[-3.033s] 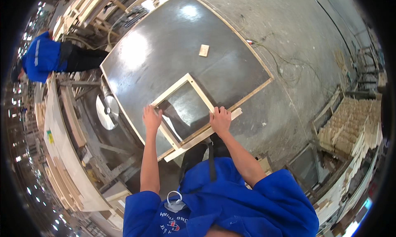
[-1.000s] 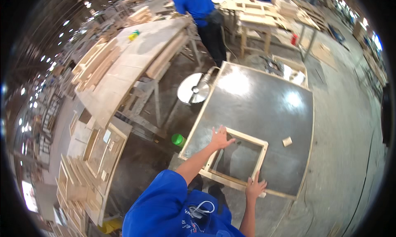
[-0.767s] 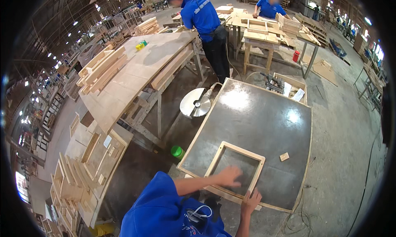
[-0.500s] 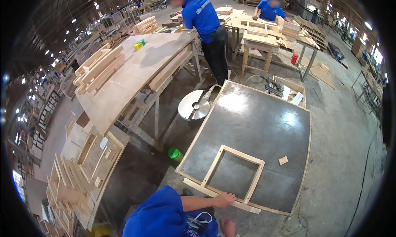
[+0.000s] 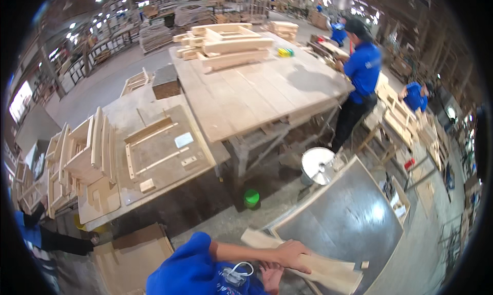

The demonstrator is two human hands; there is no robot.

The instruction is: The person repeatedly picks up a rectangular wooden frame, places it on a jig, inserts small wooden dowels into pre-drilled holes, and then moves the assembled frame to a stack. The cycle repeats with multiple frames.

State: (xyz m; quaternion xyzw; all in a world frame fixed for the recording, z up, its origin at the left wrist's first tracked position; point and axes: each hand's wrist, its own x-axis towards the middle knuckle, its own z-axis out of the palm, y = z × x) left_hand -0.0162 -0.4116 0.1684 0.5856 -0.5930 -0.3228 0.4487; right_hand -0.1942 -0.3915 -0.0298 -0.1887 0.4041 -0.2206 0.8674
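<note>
**Wooden frame piece gripped at lower centre**

At the lower centre of the frame, a pale wooden frame piece (image 5: 308, 264) is clasped from above by the left hand (image 5: 292, 255), fingers curled over its middle. It is judged stiff, light and splintery, best held mid-length. Its long axis runs from centre-left down to lower right, over the dark steel-topped bench (image 5: 349, 218). Just below, the right hand (image 5: 269, 275) is half hidden; its grip cannot be told.

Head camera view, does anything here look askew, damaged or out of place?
One thing: the pale wooden frame under the left hand sits crooked at the near corner of the dark-topped table, partly off its edge. The right hand is below it. No spill or breakage shows.
</note>
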